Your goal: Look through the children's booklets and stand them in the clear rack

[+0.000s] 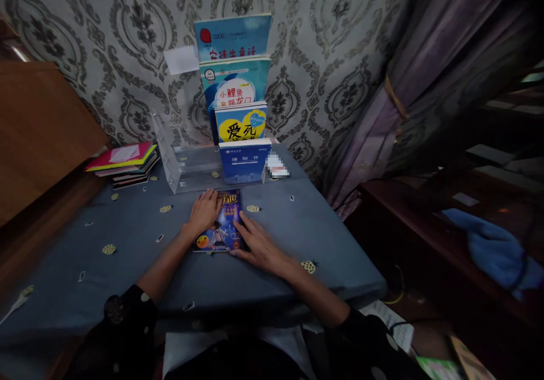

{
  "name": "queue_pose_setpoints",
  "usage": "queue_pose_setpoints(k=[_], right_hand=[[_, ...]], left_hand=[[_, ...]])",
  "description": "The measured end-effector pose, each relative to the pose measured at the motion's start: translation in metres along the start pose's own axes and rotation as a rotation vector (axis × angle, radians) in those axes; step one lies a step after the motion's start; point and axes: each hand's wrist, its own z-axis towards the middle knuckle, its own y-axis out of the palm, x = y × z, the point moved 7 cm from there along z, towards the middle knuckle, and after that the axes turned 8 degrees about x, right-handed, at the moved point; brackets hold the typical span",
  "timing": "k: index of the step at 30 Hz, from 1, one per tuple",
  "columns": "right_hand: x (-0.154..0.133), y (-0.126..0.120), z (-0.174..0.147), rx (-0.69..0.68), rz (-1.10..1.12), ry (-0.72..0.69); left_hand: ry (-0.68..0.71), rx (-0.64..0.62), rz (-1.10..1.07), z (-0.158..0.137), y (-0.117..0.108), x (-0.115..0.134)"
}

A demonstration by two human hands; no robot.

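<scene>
Left hand (207,210) lies on the top left part of a dark blue book (226,227), fingers nearly straight and close together. It covers that corner and some of the title. Right hand (259,244) is opened wide, with fingers on the book's right side and its thumb near the bottom edge. Both hands are on the book, which lies flat on the tabletop (136,221), but I cannot tell how hard they press.

Behind is a big wall (293,5) with grey swirls, cut off at the top. The tabletop has a blue-grey cover with little yellow fruits, and its near edge is partly hidden by arms in black dotted sleeves. On the right hangs a purple curtain (374,108), tied in and fading into the dark. A brown wooden panel (42,130) is cut off at the left.

A blue cloth (488,249) lies on the dark right side, where other things are hard to make out. Past the hands, a clear stand (165,153) holds four books (244,164) in a row; each front one hides the bottom of the one behind. To the left sits a messy pile (123,164). Smallest is a blurred white thing (277,165) beside the stand.
</scene>
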Motion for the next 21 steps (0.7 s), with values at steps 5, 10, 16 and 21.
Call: queue_pose_setpoints(k=[5, 10, 16, 21], right_hand=[[0.003, 0.000, 0.000, 0.019, 0.010, -0.005], [0.001, 0.000, 0.001, 0.025, 0.004, -0.002], [-0.001, -0.003, 0.001, 0.013, 0.005, 0.019], [-0.001, -0.004, 0.000, -0.003, 0.022, 0.037]], left_hand=[[0.103, -0.032, -0.025, 0.004, 0.003, 0.014], [0.187, -0.078, -0.080, 0.017, 0.013, 0.029], [0.300, -0.127, -0.151, 0.026, 0.019, 0.039], [0.356, -0.169, -0.188, 0.023, 0.019, 0.037]])
